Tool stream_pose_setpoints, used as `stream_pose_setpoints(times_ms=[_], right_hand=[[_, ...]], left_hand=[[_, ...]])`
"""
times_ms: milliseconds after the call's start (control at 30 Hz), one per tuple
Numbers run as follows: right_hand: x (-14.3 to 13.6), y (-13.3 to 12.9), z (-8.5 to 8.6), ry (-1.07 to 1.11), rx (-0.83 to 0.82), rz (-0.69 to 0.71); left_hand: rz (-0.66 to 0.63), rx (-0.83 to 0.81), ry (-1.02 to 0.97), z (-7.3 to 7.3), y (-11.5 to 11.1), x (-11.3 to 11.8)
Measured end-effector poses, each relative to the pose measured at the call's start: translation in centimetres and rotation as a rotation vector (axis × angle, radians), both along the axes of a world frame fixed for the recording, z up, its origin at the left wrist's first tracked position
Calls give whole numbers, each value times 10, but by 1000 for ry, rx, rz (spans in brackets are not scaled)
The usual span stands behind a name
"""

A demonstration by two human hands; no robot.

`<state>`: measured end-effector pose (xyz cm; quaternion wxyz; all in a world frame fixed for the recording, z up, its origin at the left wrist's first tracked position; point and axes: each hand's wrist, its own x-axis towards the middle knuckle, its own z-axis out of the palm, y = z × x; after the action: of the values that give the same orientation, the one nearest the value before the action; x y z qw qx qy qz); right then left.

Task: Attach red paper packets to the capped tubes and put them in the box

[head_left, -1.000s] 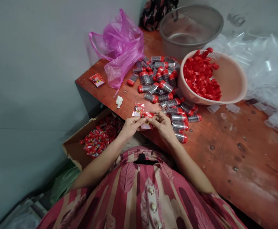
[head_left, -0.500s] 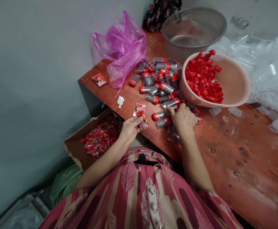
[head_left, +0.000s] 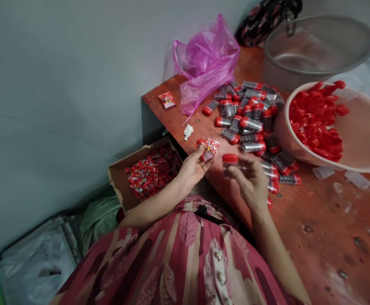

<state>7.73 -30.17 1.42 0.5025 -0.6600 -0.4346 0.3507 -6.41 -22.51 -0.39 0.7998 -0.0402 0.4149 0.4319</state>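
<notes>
My left hand (head_left: 195, 166) pinches a small red printed plastic packet (head_left: 207, 149) above the table's front edge. My right hand (head_left: 251, 178), a little blurred, grips a clear tube with a red cap (head_left: 230, 160) and dark contents. The capped end points toward the packet, with a gap between the two. Behind and beside my right hand lies a pile of similar red-capped tubes (head_left: 251, 123). Below my left forearm, a cardboard box (head_left: 117, 183) holds many small red wrapped packets (head_left: 149, 173).
A pink bowl (head_left: 367, 165) holds red plastic pieces (head_left: 315, 123). Behind it stands a large metal basin (head_left: 318, 72). A purple plastic bag (head_left: 210, 59), another red packet (head_left: 167, 100) and crumpled white tissue (head_left: 187, 131) lie on the red table (head_left: 337, 228). Loose clear tubes (head_left: 357, 179) lie below the bowl.
My right hand has lifted a red-capped tube from the pile and brought it left toward the packet. My left hand still holds its packet, now turned. The view has swung left.
</notes>
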Motion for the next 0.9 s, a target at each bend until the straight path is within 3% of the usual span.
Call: stream_pose_setpoints(times_ms=[67, 200, 333, 500, 600, 767, 900], right_hand=[[-19, -10, -6, 114, -39, 59], [-37, -16, -17, 11, -27, -31], [-33, -12, -21, -74, 5, -84], [-32, -9, -24, 57, 46, -100], [-31, -8, -27, 100, 59, -122], [-29, -10, -29, -53, 77, -101], [-29, -8, -28, 54, 74, -119]], left_hand=[[-4, -4, -9, 1, 0, 1], [-13, 10, -43, 1, -3, 4], [-43, 90, -64, -1, -8, 6], [-81, 282, -35, 3, -13, 10], [-121, 321, 14, 5, -14, 11], [-278, 353, 77, -3, -15, 10], [-298, 409, 125, -7, -14, 10]])
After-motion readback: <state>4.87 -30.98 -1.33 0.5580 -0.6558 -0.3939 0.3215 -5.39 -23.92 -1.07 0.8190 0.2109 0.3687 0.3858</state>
